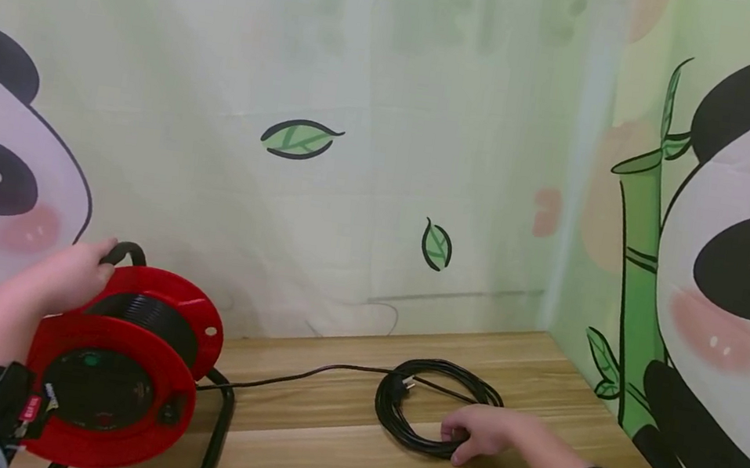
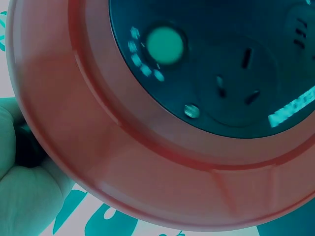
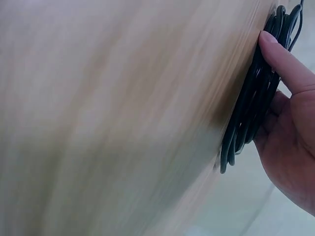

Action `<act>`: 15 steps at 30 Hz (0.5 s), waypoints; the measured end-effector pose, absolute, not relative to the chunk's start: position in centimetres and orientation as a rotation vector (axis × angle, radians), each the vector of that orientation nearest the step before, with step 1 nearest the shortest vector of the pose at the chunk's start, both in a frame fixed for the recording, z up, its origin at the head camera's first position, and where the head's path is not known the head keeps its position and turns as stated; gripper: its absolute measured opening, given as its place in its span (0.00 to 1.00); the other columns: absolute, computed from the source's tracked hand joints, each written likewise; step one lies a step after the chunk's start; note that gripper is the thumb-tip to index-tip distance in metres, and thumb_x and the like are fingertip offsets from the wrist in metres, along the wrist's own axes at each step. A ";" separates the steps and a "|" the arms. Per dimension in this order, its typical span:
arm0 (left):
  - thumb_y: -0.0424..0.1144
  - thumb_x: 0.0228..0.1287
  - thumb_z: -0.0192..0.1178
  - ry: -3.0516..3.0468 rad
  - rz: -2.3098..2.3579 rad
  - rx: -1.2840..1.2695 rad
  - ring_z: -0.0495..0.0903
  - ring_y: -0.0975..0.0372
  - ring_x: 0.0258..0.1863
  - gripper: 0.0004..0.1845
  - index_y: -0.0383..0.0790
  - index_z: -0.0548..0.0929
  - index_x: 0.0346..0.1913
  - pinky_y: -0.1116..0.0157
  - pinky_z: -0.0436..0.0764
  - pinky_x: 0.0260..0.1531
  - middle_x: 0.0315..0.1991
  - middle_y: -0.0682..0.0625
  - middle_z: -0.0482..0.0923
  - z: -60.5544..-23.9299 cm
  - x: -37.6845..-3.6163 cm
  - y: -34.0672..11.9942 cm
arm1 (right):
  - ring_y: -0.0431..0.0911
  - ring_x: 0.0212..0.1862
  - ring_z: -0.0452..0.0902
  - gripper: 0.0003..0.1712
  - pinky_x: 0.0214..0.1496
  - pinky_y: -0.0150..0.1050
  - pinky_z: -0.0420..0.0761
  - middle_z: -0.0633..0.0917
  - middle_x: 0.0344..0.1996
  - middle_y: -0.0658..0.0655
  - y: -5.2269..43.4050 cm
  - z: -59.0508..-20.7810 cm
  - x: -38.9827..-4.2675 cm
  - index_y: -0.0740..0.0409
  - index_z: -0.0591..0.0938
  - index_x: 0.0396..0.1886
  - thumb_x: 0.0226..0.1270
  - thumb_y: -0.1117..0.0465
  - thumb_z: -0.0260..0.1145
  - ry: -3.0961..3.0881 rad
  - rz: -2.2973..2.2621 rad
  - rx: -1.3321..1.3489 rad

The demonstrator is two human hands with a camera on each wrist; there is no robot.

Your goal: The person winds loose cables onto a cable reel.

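A red cable reel (image 1: 113, 389) with a black socket face stands at the left of the table on a black tube frame. My left hand (image 1: 74, 277) grips the black handle (image 1: 127, 253) at its top. In the left wrist view the socket panel (image 2: 221, 64) shows a round green button. A black cable coil (image 1: 415, 437) lies at the table's right, joined to the reel by a single strand. My right hand (image 1: 480, 430) holds the coil's near right edge, thumb on one side and fingers on the other. The plug (image 1: 400, 388) sits inside the coil's left edge.
The wooden table (image 1: 304, 446) runs back to a cloth backdrop (image 1: 362, 224) printed with pandas, leaves and bamboo. A side panel of the same print (image 1: 740, 377) borders the table on the right. The black strand (image 1: 299, 374) stretches across the table between reel and coil.
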State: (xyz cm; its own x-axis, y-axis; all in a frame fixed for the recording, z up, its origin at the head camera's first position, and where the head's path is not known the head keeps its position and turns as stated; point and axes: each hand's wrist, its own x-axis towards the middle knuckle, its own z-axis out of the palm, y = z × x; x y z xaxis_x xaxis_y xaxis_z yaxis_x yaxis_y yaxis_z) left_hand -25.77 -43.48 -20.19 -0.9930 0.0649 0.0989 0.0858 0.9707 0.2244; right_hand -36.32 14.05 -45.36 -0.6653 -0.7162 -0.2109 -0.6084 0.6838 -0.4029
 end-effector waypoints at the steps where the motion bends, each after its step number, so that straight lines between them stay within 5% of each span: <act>1: 0.32 0.75 0.47 -3.028 -0.349 -0.117 0.65 0.23 0.58 0.33 0.12 0.49 0.71 0.29 0.68 0.53 0.61 0.13 0.61 -20.2 -25.7 -43.5 | 0.36 0.36 0.71 0.13 0.43 0.37 0.73 0.77 0.32 0.41 14.4 -45.4 -36.4 0.44 0.79 0.36 0.61 0.58 0.77 2.547 -0.442 -1.027; 15: 0.31 0.75 0.46 -3.017 -0.326 -0.123 0.65 0.23 0.58 0.31 0.12 0.50 0.71 0.29 0.67 0.53 0.61 0.14 0.63 -20.3 -25.5 -43.5 | 0.37 0.36 0.72 0.12 0.42 0.37 0.73 0.78 0.32 0.44 18.0 -45.3 -37.0 0.49 0.80 0.36 0.60 0.61 0.77 2.471 -0.598 -0.982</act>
